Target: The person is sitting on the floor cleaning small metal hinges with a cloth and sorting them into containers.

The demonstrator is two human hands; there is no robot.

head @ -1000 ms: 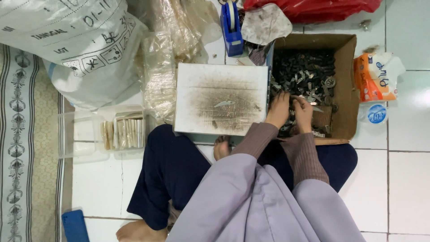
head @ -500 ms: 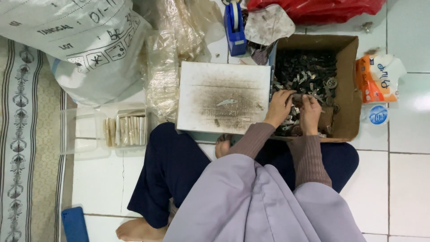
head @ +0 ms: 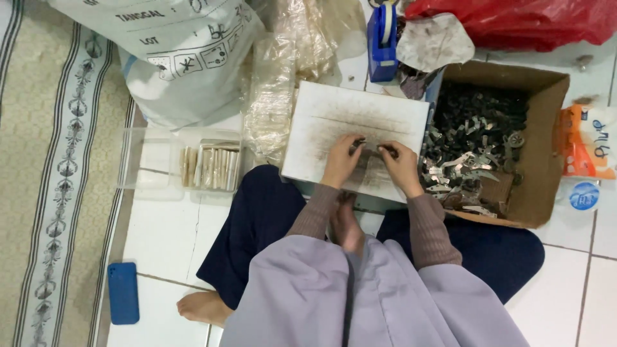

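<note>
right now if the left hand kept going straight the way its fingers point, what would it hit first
The left hand points up and a little right across the smudged white board, holding a small dark part. Going on, it would probably slide over the board and first meet the blue tape dispenser beyond its far edge; depth is unclear.

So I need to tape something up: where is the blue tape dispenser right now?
In the head view the blue tape dispenser stands at the top of the picture, right of middle, just beyond the white board and beside the cardboard box.
</note>
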